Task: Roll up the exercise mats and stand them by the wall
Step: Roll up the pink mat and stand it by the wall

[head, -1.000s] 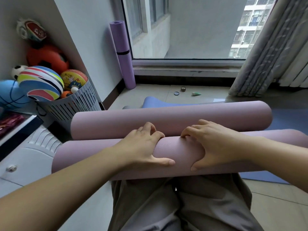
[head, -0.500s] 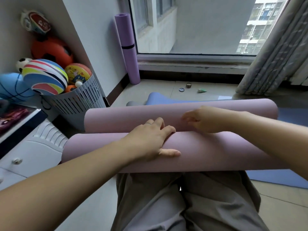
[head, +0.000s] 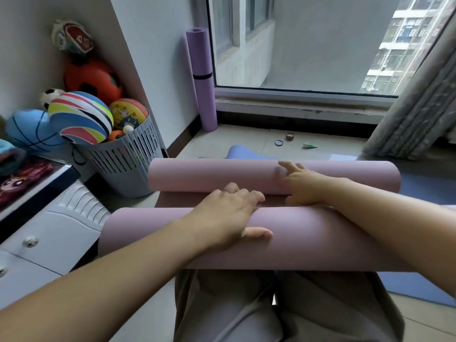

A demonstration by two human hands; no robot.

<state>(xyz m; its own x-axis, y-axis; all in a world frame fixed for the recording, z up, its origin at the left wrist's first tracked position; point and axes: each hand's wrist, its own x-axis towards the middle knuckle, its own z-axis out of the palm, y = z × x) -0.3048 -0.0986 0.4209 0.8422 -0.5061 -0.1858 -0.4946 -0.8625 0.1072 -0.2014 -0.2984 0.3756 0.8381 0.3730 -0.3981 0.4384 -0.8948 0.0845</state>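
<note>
A pink exercise mat (head: 308,240) lies across my lap, curled into two rolls: a near roll and a far roll (head: 209,176), joined by a short flat strip. My left hand (head: 227,213) rests on top of the near roll, fingers spread over its far edge and thumb along its front. My right hand (head: 299,185) reaches across to the far roll and touches it with outstretched fingers. A blue mat (head: 424,186) lies flat on the floor beneath. A purple rolled mat (head: 201,77) with a black strap stands upright in the corner by the window.
A slatted grey basket (head: 123,159) full of balls stands at the left beside the wall. A white drawer unit (head: 49,230) is at my left. Small items (head: 290,137) lie on the floor near the window ledge. A curtain (head: 414,107) hangs at the right.
My right hand left the near roll and reached forward onto the far roll. The two rolls have drawn slightly apart. My left hand stayed on the near roll, fingers straighter.
</note>
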